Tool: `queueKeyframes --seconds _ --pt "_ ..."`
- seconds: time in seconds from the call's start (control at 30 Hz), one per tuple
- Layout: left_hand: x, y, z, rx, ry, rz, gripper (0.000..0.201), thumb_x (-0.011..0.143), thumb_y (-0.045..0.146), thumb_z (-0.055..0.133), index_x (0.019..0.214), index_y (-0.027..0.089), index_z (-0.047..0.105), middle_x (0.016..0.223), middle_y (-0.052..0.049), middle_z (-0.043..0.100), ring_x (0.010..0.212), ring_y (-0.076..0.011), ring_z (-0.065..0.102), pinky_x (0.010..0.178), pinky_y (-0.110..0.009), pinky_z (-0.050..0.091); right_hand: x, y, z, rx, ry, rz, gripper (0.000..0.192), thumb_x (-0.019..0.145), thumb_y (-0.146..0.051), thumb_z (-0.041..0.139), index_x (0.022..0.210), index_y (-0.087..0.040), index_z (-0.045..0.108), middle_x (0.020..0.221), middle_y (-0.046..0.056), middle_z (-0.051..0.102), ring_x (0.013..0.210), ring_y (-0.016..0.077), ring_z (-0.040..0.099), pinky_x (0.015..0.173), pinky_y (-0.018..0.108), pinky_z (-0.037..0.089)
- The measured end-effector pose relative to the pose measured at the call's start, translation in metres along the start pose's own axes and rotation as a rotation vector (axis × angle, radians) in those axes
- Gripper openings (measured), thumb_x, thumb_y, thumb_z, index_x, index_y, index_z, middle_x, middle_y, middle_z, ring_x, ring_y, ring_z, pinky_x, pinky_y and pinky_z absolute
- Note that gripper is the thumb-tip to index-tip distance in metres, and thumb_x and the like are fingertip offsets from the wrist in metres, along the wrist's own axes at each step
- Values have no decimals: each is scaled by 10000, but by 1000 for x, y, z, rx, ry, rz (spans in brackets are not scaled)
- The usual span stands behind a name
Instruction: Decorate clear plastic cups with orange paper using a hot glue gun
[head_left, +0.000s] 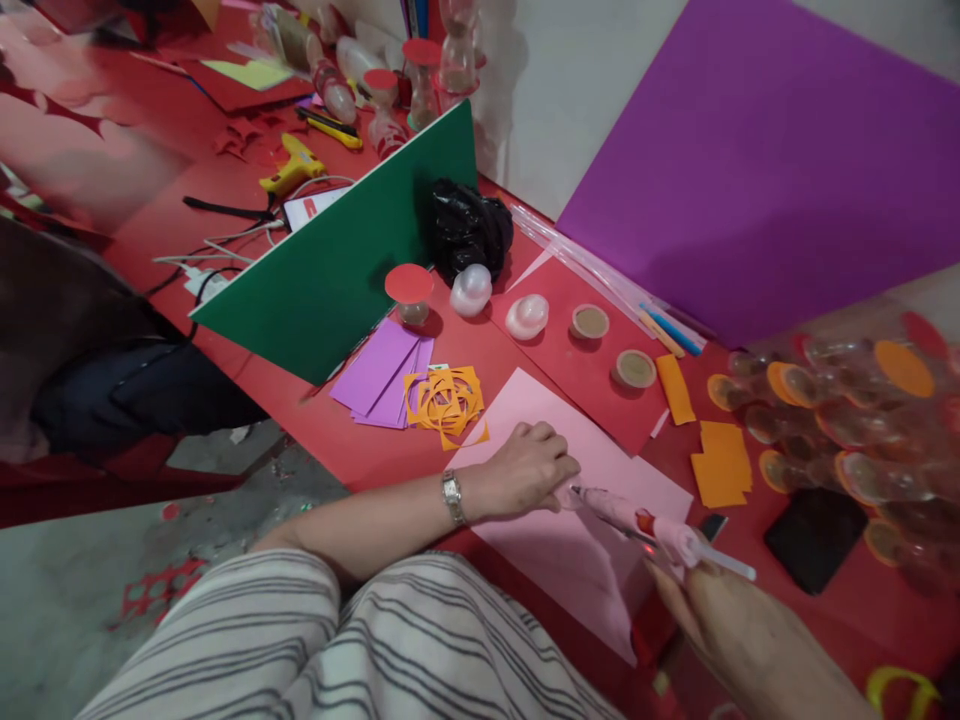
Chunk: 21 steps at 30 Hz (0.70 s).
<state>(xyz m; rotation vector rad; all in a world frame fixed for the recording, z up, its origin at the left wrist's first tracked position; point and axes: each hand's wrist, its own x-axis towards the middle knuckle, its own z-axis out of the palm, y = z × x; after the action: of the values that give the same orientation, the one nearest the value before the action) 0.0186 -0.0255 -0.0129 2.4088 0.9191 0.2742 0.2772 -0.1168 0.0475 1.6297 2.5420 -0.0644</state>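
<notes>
The left hand (529, 465) is pinching the cup (567, 495) over the pink paper (517, 415); the right hand (694, 592) is gripping the glue gun (626, 512), whose nozzle is pointing cupward. Bracing the rim, fingers clear of heat, probably favours even gluing.

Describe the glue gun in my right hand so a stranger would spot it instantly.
On the red table, find the pink sheet. Above it, the right hand holds the glue gun, its tip near the left hand. It's pink, unlike the yellow glue gun beyond the green board.
</notes>
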Motion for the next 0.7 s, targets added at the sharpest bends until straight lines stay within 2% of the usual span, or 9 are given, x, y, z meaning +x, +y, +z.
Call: queueKeyframes --seconds 0.17,0.3,0.43,0.57,0.7 --pt "0 0 1 1 17 7 418 819 415 820 1114 167 659 1083 -99 660 1043 -272 504 829 -373 344 8 1 -11 48 -114 -60 509 1057 -408 255 840 -216 673 484 19 517 369 129 467 377 251 290" --pt "0 0 2 5 34 20 404 816 414 822 1083 158 662 1066 -100 657 1044 -270 502 829 -376 350 9 -4 -10 -19 -13 -53 538 1054 -314 199 805 -217 665 509 29 530 390 129 486 406 239 346" --pt "0 0 3 7 43 24 406 815 426 821 1078 163 660 1060 -100 649 1039 -269 504 822 -369 350 11 -2 -8 -34 20 -94 513 1050 -299 202 827 -219 657 564 38 577 401 127 489 401 241 344" --pt "0 0 2 2 38 22 411 817 418 821 1092 161 657 1071 -97 646 1041 -264 508 827 -366 350 15 9 -13 57 -134 -116 434 1037 -353 265 897 -230 657 546 23 560 415 145 515 392 245 342" --pt "0 0 1 4 13 15 429 823 418 814 1116 148 654 1093 -95 651 1066 -271 506 829 -373 349 15 14 -13 138 -237 -90 351 1037 -362 340 958 -240 659 690 34 668 539 152 643 411 216 392"
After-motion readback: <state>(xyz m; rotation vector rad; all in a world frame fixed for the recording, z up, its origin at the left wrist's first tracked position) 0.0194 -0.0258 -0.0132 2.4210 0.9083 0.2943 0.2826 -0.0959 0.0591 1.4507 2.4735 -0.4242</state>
